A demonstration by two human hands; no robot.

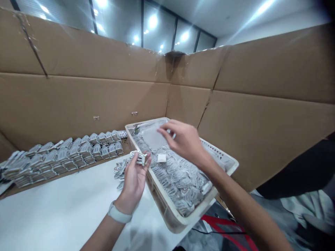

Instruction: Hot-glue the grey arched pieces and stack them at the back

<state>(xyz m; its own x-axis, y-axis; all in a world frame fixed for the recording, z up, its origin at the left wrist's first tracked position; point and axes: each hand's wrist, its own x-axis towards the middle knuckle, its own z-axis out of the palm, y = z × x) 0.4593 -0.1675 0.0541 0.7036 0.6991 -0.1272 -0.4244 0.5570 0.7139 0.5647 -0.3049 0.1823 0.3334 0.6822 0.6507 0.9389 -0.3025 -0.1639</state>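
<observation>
My left hand (136,177) is closed around a small stack of flat white-and-grey pieces (141,158), held upright between thumb and fingers beside the basket's near left rim. My right hand (183,139) hovers over the white plastic basket (167,212), thumb and forefinger brought close together; whatever they hold, if anything, I cannot make out. Many small flat pieces in clear wrapping (180,181) fill the basket. A translucent sheet or bag (154,136) lies on them near the far end, and a small white square (161,158) sits in the middle.
Rows of stacked flat pieces (62,157) line the back left of the white table (62,209). A loose pile (121,170) lies left of the basket. Tall cardboard walls (104,94) enclose the back and right. Bags and a red strap (222,223) are below at right.
</observation>
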